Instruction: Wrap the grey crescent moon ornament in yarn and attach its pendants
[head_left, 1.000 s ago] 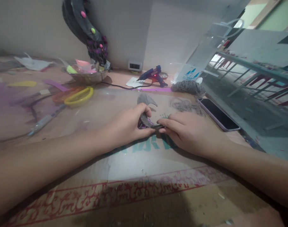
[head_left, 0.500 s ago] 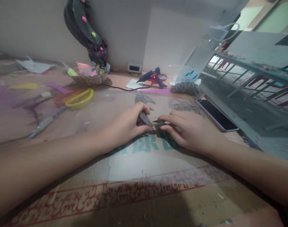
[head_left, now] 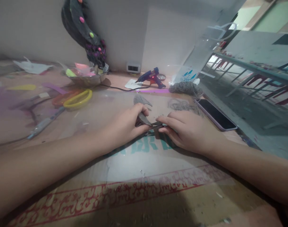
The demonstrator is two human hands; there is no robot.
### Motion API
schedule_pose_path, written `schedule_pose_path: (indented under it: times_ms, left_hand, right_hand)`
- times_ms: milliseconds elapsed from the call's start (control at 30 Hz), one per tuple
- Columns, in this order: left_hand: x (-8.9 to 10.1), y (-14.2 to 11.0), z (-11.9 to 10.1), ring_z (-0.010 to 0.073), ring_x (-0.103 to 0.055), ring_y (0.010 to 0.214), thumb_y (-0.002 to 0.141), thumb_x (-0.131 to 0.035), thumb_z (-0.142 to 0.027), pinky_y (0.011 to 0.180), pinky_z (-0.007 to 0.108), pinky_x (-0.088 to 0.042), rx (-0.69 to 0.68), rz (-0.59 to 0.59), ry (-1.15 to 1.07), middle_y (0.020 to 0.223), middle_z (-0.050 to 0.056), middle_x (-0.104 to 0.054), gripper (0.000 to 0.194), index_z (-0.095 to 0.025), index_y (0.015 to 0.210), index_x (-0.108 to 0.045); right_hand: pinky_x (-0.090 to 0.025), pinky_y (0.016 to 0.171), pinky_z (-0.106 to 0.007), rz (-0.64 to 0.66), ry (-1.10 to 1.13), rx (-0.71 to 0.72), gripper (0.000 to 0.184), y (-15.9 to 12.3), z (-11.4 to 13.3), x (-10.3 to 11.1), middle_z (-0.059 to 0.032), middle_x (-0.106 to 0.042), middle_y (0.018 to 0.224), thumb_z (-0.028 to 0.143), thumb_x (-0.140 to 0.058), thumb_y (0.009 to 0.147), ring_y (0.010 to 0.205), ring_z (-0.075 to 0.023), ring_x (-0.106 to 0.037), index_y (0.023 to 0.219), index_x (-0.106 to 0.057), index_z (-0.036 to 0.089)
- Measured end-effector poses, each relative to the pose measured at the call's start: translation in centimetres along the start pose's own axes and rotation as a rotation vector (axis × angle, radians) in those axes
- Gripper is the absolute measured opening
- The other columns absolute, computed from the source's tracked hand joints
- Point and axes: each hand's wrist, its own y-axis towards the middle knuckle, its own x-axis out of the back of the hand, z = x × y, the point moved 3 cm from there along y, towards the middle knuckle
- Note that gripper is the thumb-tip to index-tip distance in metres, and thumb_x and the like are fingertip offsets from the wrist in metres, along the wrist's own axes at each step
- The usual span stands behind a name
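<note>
Pinched between the thumb and fingers of my left hand [head_left: 127, 121] is a grey piece of thin material [head_left: 144, 119]. Another grey, pointed part [head_left: 142, 99] shows just beyond the knuckles; I cannot tell whether it joins the held piece. My right hand [head_left: 185, 127] grips small dark thread snips [head_left: 156, 125], mostly covered by its fingers. Their blades point left and meet the edge of the grey piece by my left thumb tip. Both hands are low over the tabletop, fingertips close together.
Behind the hands lie a blue glue gun [head_left: 150, 77] with a lit red light, grey yarn [head_left: 185, 90] and a phone [head_left: 216, 114]. To the left are yellow-handled scissors [head_left: 78, 99], a metal bowl [head_left: 87, 79] of scraps and a dark decorated curved object [head_left: 83, 28].
The snips have moved slightly left, onto the edge of the grey piece, and their blades look closer together. My left hand keeps its pinch. The whole view has shifted a little.
</note>
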Motion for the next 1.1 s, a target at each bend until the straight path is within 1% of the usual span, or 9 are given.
schedule_pose_path:
  times_ms: [233, 433, 633, 833, 1100]
  left_hand:
    - [-0.04, -0.01, -0.05, 0.0173, -0.063, 0.075, 0.081, -0.069, -0.027, 0.064, 0.027, -0.045, -0.006, 0.021, 0.043, 0.084, 0.001, -0.064, 0.026, -0.020, 0.100, -0.052]
    - [-0.14, -0.08, 0.04, 0.0180, -0.063, 0.078, 0.082, -0.068, -0.028, 0.067, 0.028, -0.046, -0.035, 0.012, 0.054, 0.086, 0.001, -0.064, 0.027, -0.020, 0.101, -0.052]
    - [-0.05, -0.16, 0.17, 0.0193, -0.064, 0.077, 0.082, -0.067, -0.030, 0.066, 0.029, -0.046, -0.014, 0.007, 0.052, 0.082, 0.001, -0.064, 0.025, -0.022, 0.100, -0.052]
    - [-0.14, -0.18, 0.24, 0.0205, -0.064, 0.080, 0.082, -0.068, -0.032, 0.064, 0.030, -0.045, -0.019, 0.001, 0.055, 0.085, 0.002, -0.065, 0.026, -0.023, 0.099, -0.050]
    - [-0.19, -0.09, 0.24, 0.0192, -0.063, 0.076, 0.082, -0.068, -0.033, 0.063, 0.029, -0.044, 0.007, 0.024, 0.075, 0.085, 0.001, -0.064, 0.027, -0.021, 0.100, -0.051]
  right_hand:
    - [-0.035, 0.059, -0.031, 0.005, -0.015, 0.000, 0.034, 0.07, 0.01, -0.04, -0.0069, -0.064, 0.073, 0.030, -0.043, 0.100, 0.066, -0.0187, -0.054, 0.107, -0.071, 0.012]
    - [-0.035, 0.058, -0.031, -0.007, -0.018, 0.007, 0.033, -0.02, -0.05, -0.11, -0.0072, -0.064, 0.072, 0.030, -0.044, 0.099, 0.065, -0.0186, -0.054, 0.106, -0.071, 0.011]
    - [-0.034, 0.058, -0.031, 0.006, -0.020, -0.009, 0.034, -0.01, -0.10, -0.07, -0.0074, -0.065, 0.073, 0.030, -0.044, 0.100, 0.064, -0.0170, -0.054, 0.105, -0.071, 0.011]
    - [-0.032, 0.057, -0.031, 0.020, -0.029, -0.010, 0.034, 0.01, -0.14, -0.07, -0.0067, -0.065, 0.072, 0.030, -0.043, 0.100, 0.062, -0.0162, -0.053, 0.104, -0.072, 0.012]
    - [-0.030, 0.057, -0.031, 0.013, -0.057, -0.013, 0.035, 0.10, 0.09, -0.03, -0.0065, -0.064, 0.070, 0.030, -0.043, 0.100, 0.062, -0.0165, -0.052, 0.101, -0.072, 0.013]
